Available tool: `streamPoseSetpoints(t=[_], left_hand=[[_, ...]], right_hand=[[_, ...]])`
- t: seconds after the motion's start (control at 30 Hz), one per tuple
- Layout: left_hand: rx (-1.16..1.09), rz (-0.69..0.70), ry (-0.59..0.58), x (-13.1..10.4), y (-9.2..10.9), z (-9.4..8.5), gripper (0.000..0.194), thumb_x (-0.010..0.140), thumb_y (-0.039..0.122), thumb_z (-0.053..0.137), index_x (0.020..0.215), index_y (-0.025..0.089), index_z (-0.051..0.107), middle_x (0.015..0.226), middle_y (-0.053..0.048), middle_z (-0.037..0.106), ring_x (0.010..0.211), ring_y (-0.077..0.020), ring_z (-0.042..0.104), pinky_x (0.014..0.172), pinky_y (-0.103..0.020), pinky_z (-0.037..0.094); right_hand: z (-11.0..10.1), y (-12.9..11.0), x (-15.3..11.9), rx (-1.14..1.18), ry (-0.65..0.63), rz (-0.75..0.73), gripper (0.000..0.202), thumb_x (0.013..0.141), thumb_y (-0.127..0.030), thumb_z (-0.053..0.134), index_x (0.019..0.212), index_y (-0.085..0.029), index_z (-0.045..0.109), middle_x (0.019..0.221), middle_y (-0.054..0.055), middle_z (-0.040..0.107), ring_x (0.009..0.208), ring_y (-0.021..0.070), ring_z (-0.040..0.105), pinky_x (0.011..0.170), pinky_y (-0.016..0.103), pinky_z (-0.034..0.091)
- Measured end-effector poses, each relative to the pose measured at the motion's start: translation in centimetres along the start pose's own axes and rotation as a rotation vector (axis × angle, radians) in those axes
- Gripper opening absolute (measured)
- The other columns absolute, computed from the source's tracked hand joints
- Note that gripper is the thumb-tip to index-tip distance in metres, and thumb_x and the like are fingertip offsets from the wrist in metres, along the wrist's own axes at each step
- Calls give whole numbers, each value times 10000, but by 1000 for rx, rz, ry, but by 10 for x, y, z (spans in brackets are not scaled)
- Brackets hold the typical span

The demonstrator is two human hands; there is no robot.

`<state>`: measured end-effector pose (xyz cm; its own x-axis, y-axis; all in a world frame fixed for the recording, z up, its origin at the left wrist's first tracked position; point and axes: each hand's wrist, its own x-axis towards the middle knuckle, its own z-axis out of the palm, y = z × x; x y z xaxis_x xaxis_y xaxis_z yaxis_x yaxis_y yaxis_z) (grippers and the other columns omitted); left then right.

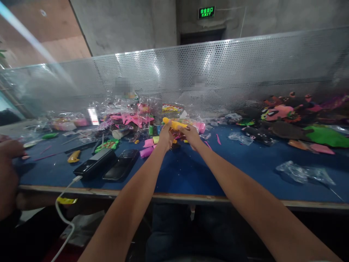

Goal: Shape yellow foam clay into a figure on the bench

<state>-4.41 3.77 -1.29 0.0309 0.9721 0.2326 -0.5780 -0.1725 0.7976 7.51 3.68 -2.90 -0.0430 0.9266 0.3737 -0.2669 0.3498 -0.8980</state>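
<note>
A yellow, elongated piece of what looks like modelling clay [175, 124], with a rounded left end, is held up between both hands over the blue table. My left hand [165, 137] is closed around its left part. My right hand [193, 136] grips its right end, its fingers partly hidden. Just left of my hands lie pink and purple clay packets [147, 151] and small coloured tubs [155, 130]. Behind my right hand is a pink roll-shaped item [201, 127]. Small yellow bits lie on the table below my hands.
A power bank [95, 163] with a white cable and a phone [121, 165] lie to the left. Wrapped pink items [133, 119] are piled behind. Dark and green soft figures [289, 127] and crumpled plastic [304, 172] lie right. Another person's hand [11, 146] is at far left.
</note>
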Motion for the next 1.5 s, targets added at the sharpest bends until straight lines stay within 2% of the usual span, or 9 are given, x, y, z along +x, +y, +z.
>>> streamPoseSetpoints(t=[0.17,0.27,0.47,0.7,0.9,1.1,1.2,1.33,1.5], left_hand=[[-24,16,-80,-2,2,0,463,684,210,832,1108,207,645,868,-10,710,780,-155,682,735,-282,533],[-43,38,-110,-2,0,1,502,644,123,813,1106,225,648,929,-6,726,817,-148,688,756,-274,534],[-40,30,-98,-1,0,0,295,677,128,802,935,178,668,846,-2,716,772,-122,670,848,-293,523],[-39,39,-173,1,3,-7,472,646,116,811,1089,222,684,1026,-36,739,906,-167,693,857,-317,523],[-31,38,-184,-2,4,-5,535,654,105,801,1153,244,666,1016,-29,733,877,-157,681,854,-326,539],[-57,76,-66,0,9,-8,502,677,92,706,1146,262,649,982,-10,719,923,-171,685,904,-355,533],[-56,67,-18,2,9,-9,447,690,77,591,1096,244,677,884,-14,707,869,-181,680,860,-353,545],[-67,52,-82,-1,7,-5,444,646,59,536,1029,221,692,784,-13,664,691,-153,607,709,-300,522],[-47,73,-127,-5,8,0,275,685,106,611,936,218,631,794,3,618,677,-126,580,645,-251,464]], right_hand=[[0,0,1,57,21,59,497,627,-599,817,862,-197,641,656,-16,639,544,127,602,453,227,457],[0,-1,2,15,60,7,473,640,-564,819,891,-192,670,670,-13,648,563,123,587,472,227,466],[-4,-7,1,-83,14,-178,399,671,-447,804,1000,-229,744,945,8,731,641,114,593,529,233,503],[-7,-9,4,-131,61,-213,378,632,-434,823,958,-248,784,1129,40,731,688,136,603,537,268,519],[-4,-10,3,-137,77,-249,343,648,-452,813,917,-242,784,1089,34,734,732,145,605,565,265,515],[-15,-12,12,-24,135,-210,417,746,-551,716,1041,-258,752,980,25,719,744,144,606,615,274,519],[-20,-9,17,-229,95,-268,356,746,-560,728,923,-254,772,975,39,730,805,177,626,680,310,522],[-15,1,16,-497,-25,-360,328,718,-543,784,894,-267,780,959,47,731,813,201,631,779,373,527],[-9,2,13,-639,39,-451,295,763,-560,752,784,-267,778,872,49,712,859,234,621,845,411,495]])
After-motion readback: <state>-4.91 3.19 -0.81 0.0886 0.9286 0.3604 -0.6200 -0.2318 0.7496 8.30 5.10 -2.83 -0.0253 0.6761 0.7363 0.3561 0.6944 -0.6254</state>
